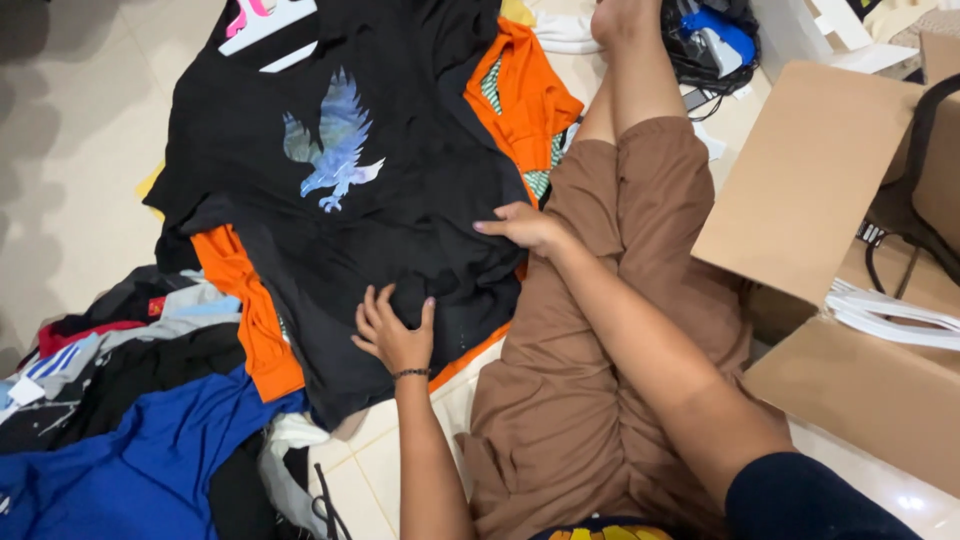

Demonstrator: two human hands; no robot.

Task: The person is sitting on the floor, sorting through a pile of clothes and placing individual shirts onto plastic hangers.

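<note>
A black T-shirt (330, 190) with a pale blue eagle print lies spread on a pile of clothes on the tiled floor. My left hand (395, 335) rests flat on its lower hem, fingers apart, a dark bead bracelet at the wrist. My right hand (525, 228) presses on the shirt's right edge, next to my knee in brown shorts (610, 300). Neither hand holds anything. An orange garment (525, 95) lies under the black shirt and shows at its right and lower left.
A heap of clothes, blue (140, 470), grey, red and black, lies at the lower left. An open cardboard box (820, 170) with white hangers (890, 315) stands at the right. A white and pink hanger (265, 20) lies at the top. Cables and a blue object (715, 35) are at the back.
</note>
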